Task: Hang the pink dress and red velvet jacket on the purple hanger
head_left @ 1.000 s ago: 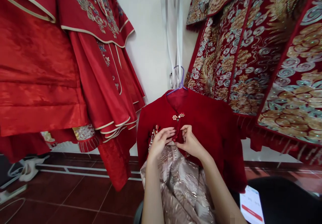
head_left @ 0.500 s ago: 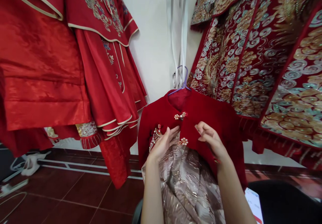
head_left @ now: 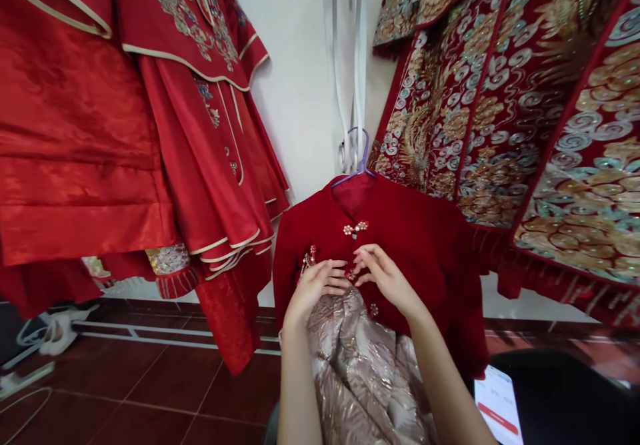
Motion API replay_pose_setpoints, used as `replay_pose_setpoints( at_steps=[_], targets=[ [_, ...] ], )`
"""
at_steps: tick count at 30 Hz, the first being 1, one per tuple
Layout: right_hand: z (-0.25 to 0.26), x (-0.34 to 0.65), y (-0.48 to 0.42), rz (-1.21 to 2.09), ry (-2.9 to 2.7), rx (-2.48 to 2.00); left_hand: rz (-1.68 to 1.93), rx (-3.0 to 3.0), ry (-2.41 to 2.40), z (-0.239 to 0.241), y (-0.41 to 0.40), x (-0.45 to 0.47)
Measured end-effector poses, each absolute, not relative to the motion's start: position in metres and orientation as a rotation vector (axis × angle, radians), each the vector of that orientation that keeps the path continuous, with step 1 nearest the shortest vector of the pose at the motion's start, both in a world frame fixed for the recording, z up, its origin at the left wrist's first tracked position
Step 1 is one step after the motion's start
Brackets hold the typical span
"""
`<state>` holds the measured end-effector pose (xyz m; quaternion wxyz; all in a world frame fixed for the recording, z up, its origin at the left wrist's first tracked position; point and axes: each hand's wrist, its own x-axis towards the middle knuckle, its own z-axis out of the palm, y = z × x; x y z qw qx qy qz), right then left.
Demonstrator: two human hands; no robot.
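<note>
A dark red velvet jacket (head_left: 410, 232) hangs on a purple hanger (head_left: 363, 158), its front decorated with flower-shaped beaded clasps. The upper clasp (head_left: 355, 228) joins the two front edges at the chest. My left hand (head_left: 315, 288) lies against the jacket's left front, fingers stretched toward the middle, below a beaded brooch (head_left: 309, 256). Close to the second clasp (head_left: 351, 274), my right hand (head_left: 383, 278) has its fingers bent and apart, the fingertips near the front edge. Lower down sits another flower bead (head_left: 374, 310). Shiny pinkish-grey fabric (head_left: 350, 358) shows beneath the jacket.
Red garments (head_left: 200, 132) with pale trim hang at the left, and an embroidered red garment (head_left: 490, 125) at the right. White straps (head_left: 345, 58) hang above the hanger. A lit phone (head_left: 497, 405) rests on a black surface. White shoes (head_left: 60, 332) stand on the tiled floor.
My right hand has moved left and inward, from the jacket's right front to the second clasp. The right front panel has shifted. My left hand has moved slightly left.
</note>
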<state>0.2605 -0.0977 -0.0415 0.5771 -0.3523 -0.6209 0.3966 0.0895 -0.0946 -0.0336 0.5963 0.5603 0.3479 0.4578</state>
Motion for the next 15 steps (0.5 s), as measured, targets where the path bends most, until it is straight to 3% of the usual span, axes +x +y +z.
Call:
replay_pose_setpoints(
  at_steps=[3, 8, 12, 15],
  targets=[
    [-0.041, 0.264, -0.101, 0.815, -1.592, -0.902, 1.05, 1.351, 0.833, -0.039, -0.087, 0.099],
    [-0.037, 0.265, -0.105, 0.947, -1.682, -0.783, 1.049, 1.34, 0.905, -0.045, -0.081, 0.106],
    [-0.035, 0.271, -0.106, 0.693, -1.653, -0.902, 1.071, 1.324, 0.812, -0.042, -0.084, 0.106],
    [-0.035, 0.273, -0.108, 0.694, -1.714, -0.949, 1.068, 1.353, 0.762, -0.041, -0.086, 0.107]
  ],
)
